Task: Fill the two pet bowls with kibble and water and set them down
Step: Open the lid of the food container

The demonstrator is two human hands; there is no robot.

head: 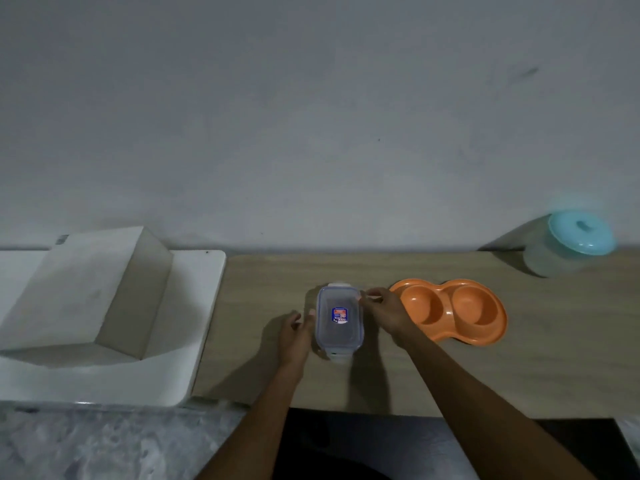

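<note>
A clear rectangular plastic container [339, 320] with a blue-rimmed clip lid and a sticker stands on the wooden table [346, 271]. My left hand [294, 336] rests against its left side, fingers at the lid's edge. My right hand [384, 311] pinches the clip on the lid's right side. Just right of it lies an orange double pet bowl [453, 310], both wells empty. At the table's far right stands a clear jug with a turquoise lid [571, 242].
A white slab with a raised white block [104, 299] lies to the left of the table. A grey wall rises right behind. Mottled grey floor [86, 445] shows below the table's front edge.
</note>
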